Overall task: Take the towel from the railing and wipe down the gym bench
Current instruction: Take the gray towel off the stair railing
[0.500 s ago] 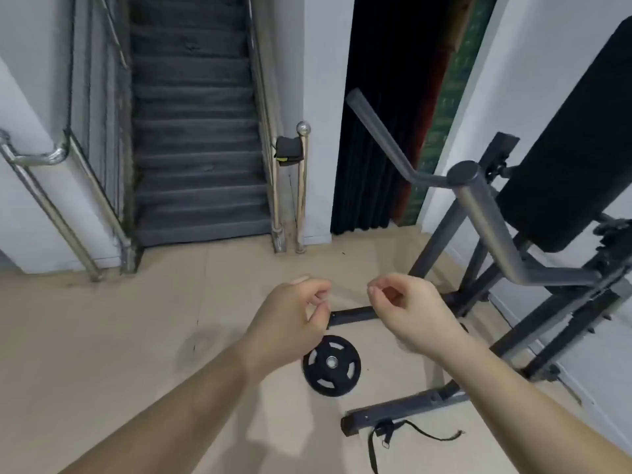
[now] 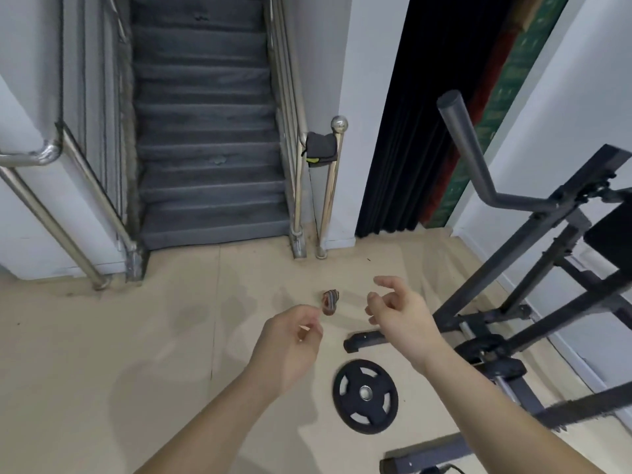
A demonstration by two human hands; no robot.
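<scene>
A: Where is the towel [image 2: 320,149] seen?

B: It is draped over the short rail between the stair handrail [image 2: 291,97] and the ball-topped post [image 2: 332,186], at the foot of the stairs [image 2: 205,131]. It is dark grey, with a yellow-green strip shown at its lower edge. Nothing is touching it; both hands are held well short of it.

A: And how are the hands held?

B: The left hand [image 2: 289,340] is curled loosely, with thumb and forefinger pinched together near a small, multicoloured bundle [image 2: 330,302]. Whether the bundle is gripped or merely lies beyond the fingertips cannot be told. The right hand [image 2: 402,314] is released, its fingers spread and slightly bent, with nothing held in it.

A: What is found around them?

B: A black weight plate [image 2: 365,395] is laid flat on the beige floor [image 2: 102,336], below and between the two forearms. To the right, the dark frame of the gym bench [image 2: 547,289] is seen, with a grey angled bar [image 2: 475,162] raised from it and part of a black pad [image 2: 612,234] shown at the right edge. A black foot of the frame [image 2: 367,339] is set on the floor just above the plate. Behind the bench, a dark curtain [image 2: 420,114] is hung in a doorway beside the white wall [image 2: 328,63].
</scene>
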